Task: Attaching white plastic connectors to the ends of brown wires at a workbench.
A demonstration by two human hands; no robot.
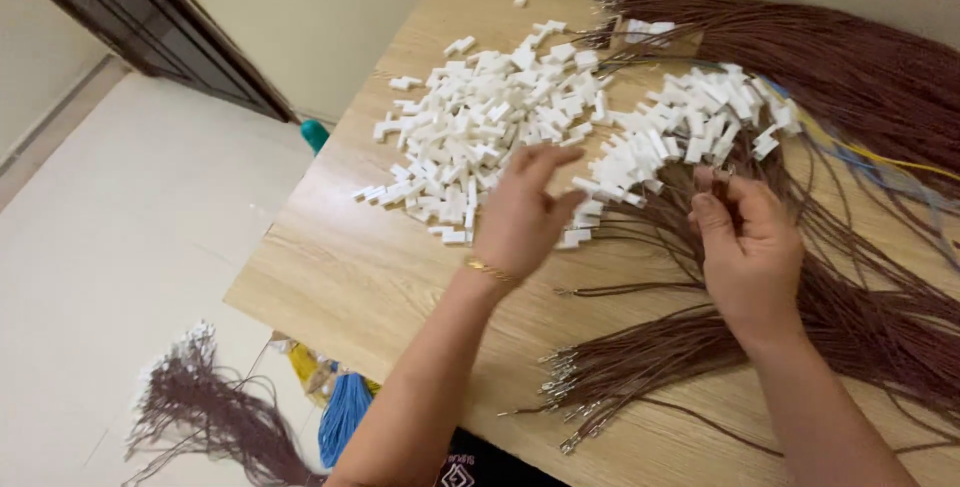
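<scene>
**Hands at work among white connectors and brown wires**

The room is plain: a pale tiled floor, a cream wall, and a dark door frame (150,22) slanting across the upper left corner. On the floor at the lower left lies a bundle of brown wires already fitted with white ends (205,407), and beside it, half under the table edge, something blue and stringy (345,415) whose kind I cannot tell.

The light wooden table (330,277) fills the rest of the view. Toward its far side a broad heap of small white plastic connectors (480,132) is spread loose, within easy reach. The left hand (525,209), a thin gold bracelet (487,269) at the wrist, hovers at the near edge of that heap with its fingers spread apart and curled, empty as far as I can see, placed as if to pick one piece from the pile.

Just to the right, a second clump of connectors (700,122) sits on the ends of wires. The right hand (745,247) is pinched shut on the end of a single brown wire (722,185), holding its tip upright near the left hand. Under and beyond it the mass of brown wires (850,77) fans across the table's right side, their bare metal terminals (565,387) gathered near the front edge.
</scene>
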